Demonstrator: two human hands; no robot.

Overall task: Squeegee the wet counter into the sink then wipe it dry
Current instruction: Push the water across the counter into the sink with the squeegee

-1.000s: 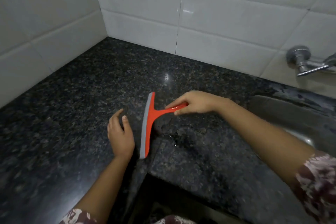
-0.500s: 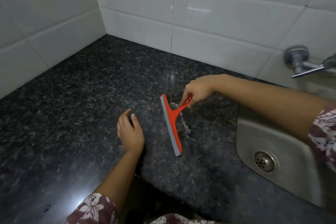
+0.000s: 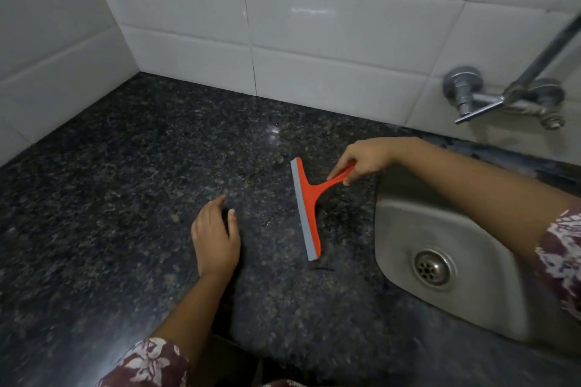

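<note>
Orange squeegee (image 3: 309, 195) with grey blade, speckled black counter (image 3: 125, 182), seemingly floral maroon sleeve (image 3: 151, 364).

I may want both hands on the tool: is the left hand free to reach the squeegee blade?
Probably yes. The left hand rests empty on the counter beside the squeegee, with only bare granite between them.

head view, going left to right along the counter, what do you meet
left hand → squeegee → right hand → sink → drain
</note>
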